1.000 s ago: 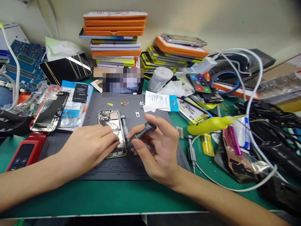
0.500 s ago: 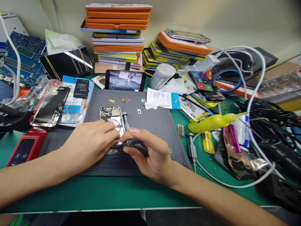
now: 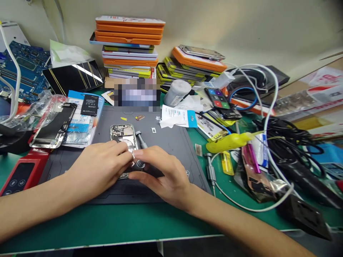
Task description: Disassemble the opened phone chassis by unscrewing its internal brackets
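An opened phone [image 3: 123, 132] with bare inner parts lies on the dark grey mat [image 3: 171, 142]. My left hand [image 3: 100, 162] rests over the phone's lower left part with its fingers curled onto it; the fingertips are partly hidden. In my right hand [image 3: 166, 171], between thumb and fingers, is a dark screwdriver [image 3: 139, 164], its round end turned up towards me over the phone's lower right part. Its tip is hidden. A second grey screwdriver [image 3: 141, 139] lies along the phone's right edge. A small card tray [image 3: 153, 130] lies on the mat.
At the left are a removed phone screen [image 3: 55, 126], a battery [image 3: 89, 105] and a red device [image 3: 21, 175]. To the right lie a yellow bottle [image 3: 227, 142], another screwdriver [image 3: 210, 171] and cables [image 3: 289, 153]. Stacked cases [image 3: 128, 35] stand at the back.
The screwdriver in my right hand has swung from slanting rightward to standing more upright. My right hand has shifted slightly left. The whole view has moved a little.
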A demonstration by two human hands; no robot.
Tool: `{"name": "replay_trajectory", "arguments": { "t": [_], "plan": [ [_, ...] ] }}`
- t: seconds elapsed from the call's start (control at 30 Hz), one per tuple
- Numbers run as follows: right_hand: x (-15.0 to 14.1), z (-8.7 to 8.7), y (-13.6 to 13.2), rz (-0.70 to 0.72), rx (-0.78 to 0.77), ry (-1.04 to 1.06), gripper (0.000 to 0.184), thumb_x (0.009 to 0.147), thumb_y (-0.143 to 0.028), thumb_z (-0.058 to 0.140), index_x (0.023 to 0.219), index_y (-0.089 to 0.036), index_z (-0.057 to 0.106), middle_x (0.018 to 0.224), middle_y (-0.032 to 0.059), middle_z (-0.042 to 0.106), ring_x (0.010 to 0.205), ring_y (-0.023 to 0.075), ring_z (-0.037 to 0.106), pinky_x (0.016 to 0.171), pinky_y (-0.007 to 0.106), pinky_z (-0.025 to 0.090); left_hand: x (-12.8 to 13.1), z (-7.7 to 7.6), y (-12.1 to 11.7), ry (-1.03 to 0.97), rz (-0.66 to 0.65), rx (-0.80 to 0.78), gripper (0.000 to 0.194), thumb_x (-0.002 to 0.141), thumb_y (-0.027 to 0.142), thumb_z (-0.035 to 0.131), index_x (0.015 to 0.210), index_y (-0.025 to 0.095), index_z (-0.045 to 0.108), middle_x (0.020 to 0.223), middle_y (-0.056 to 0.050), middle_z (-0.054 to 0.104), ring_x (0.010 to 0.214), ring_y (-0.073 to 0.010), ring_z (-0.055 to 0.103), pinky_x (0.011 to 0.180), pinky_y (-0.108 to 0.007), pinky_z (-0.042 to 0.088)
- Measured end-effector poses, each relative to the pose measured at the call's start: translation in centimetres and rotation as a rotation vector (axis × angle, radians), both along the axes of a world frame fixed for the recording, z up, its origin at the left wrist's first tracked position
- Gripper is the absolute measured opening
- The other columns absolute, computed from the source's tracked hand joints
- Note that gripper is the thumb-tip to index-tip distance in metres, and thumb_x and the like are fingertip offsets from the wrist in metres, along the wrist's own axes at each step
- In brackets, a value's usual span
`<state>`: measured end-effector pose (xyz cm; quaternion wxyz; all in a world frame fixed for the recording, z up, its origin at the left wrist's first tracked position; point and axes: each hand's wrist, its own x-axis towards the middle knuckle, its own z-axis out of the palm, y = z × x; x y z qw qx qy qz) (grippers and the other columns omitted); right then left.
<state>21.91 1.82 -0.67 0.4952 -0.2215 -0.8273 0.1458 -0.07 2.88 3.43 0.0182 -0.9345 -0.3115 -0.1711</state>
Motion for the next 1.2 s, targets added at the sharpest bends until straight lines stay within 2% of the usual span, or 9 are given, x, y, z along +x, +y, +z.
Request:
{"name": "replay_trajectory", "arguments": {
  "t": [0.13, 0.27, 0.37, 0.47, 0.6, 0.8, 0.97, 1.07, 1.2],
  "plan": [
    [0.2, 0.4, -0.3, 0.052, -0.062, 0.007, 0.065, 0.101, -0.005, 0.059, 0.160, -0.029, 0.044, 0.124, 0.0075, 0.078, 0.103, 0.0209, 0.077, 0.088, 0.039, 0.067, -0.1, 0.1, 0.1, 0.012, 0.007, -0.023, 0.024, 0.099, 0.008, 0.048, 0.088, 0.021, 0.064, 0.077, 0.000, 0.065, 0.065, -0.0155, 0.060, 0.055, -0.027, 0.041],
    [0.5, 0.6, -0.6, 0.048, -0.022, -0.016, 0.073, 0.093, -0.004, 0.052, 0.162, -0.024, 0.039, 0.140, 0.0143, 0.070, 0.130, 0.0270, 0.069, 0.104, 0.050, 0.065, -0.3, -0.2, 0.4, -0.008, 0.058, -0.091, 0.023, 0.104, 0.015, 0.049, 0.095, 0.021, 0.070, 0.087, -0.002, 0.072, 0.075, -0.0174, 0.068, 0.062, -0.027, 0.047],
    [0.7, 0.6, -0.6, 0.013, 0.013, -0.034, 0.071, 0.094, -0.004, 0.057, 0.161, -0.023, 0.041, 0.145, 0.0148, 0.067, 0.141, 0.0255, 0.064, 0.112, 0.048, 0.062, -0.3, -0.2, 0.6, -0.067, 0.070, -0.160, 0.024, 0.108, 0.019, 0.048, 0.100, 0.021, 0.071, 0.093, -0.001, 0.076, 0.082, -0.0183, 0.072, 0.064, -0.027, 0.048],
    [0.7, 0.5, -0.6, 0.061, -0.010, -0.011, 0.068, 0.096, 0.000, 0.045, 0.161, -0.019, 0.043, 0.146, 0.0155, 0.068, 0.143, 0.0237, 0.063, 0.113, 0.047, 0.062, -0.2, -0.1, 0.5, -0.096, 0.066, -0.194, 0.025, 0.108, 0.017, 0.048, 0.096, 0.021, 0.070, 0.088, 0.000, 0.073, 0.072, -0.0159, 0.069, 0.059, -0.026, 0.043],
    [0.7, 0.4, -0.6, 0.040, 0.010, 0.001, 0.072, 0.096, -0.005, 0.057, 0.164, -0.021, 0.039, 0.141, 0.0142, 0.071, 0.138, 0.0253, 0.066, 0.110, 0.047, 0.064, -0.2, -0.1, 0.4, -0.091, 0.047, -0.197, 0.024, 0.108, 0.019, 0.051, 0.095, 0.021, 0.070, 0.090, 0.000, 0.073, 0.075, -0.0169, 0.070, 0.061, -0.027, 0.043],
    [0.8, 0.4, -0.6, 0.020, 0.002, 0.004, 0.069, 0.099, -0.009, 0.054, 0.165, -0.023, 0.037, 0.138, 0.0143, 0.070, 0.131, 0.0260, 0.070, 0.102, 0.047, 0.068, -0.3, -0.2, 0.6, -0.080, 0.044, -0.242, 0.022, 0.109, 0.023, 0.054, 0.099, 0.022, 0.073, 0.092, 0.001, 0.074, 0.082, -0.0178, 0.072, 0.064, -0.028, 0.044],
    [0.5, 0.0, -1.1, -0.046, -0.185, 0.146, 0.069, 0.102, -0.003, 0.060, 0.163, -0.028, 0.038, 0.138, 0.0130, 0.068, 0.105, 0.0192, 0.076, 0.074, 0.031, 0.070, -0.6, -0.3, 1.0, -0.104, 0.021, -0.332, 0.017, 0.108, 0.025, 0.060, 0.102, 0.024, 0.075, 0.098, 0.002, 0.076, 0.088, -0.0170, 0.073, 0.071, -0.027, 0.046],
    [0.5, -0.1, -1.2, -0.113, -0.248, 0.228, 0.064, 0.103, -0.003, 0.056, 0.159, -0.029, 0.041, 0.136, 0.0127, 0.065, 0.105, 0.0196, 0.075, 0.072, 0.033, 0.070, -0.7, -0.2, 1.2, -0.126, 0.018, -0.385, 0.013, 0.108, 0.026, 0.063, 0.103, 0.025, 0.075, 0.100, 0.003, 0.077, 0.090, -0.0164, 0.073, 0.075, -0.026, 0.047],
    [0.6, 0.0, -1.0, -0.092, -0.279, 0.209, 0.061, 0.105, -0.005, 0.054, 0.159, -0.031, 0.040, 0.131, 0.0112, 0.065, 0.101, 0.0187, 0.074, 0.072, 0.034, 0.071, -0.8, -0.1, 1.2, -0.143, -0.039, -0.396, 0.013, 0.108, 0.029, 0.064, 0.102, 0.025, 0.075, 0.098, 0.004, 0.077, 0.091, -0.0155, 0.073, 0.077, -0.025, 0.047]
  ]
}}
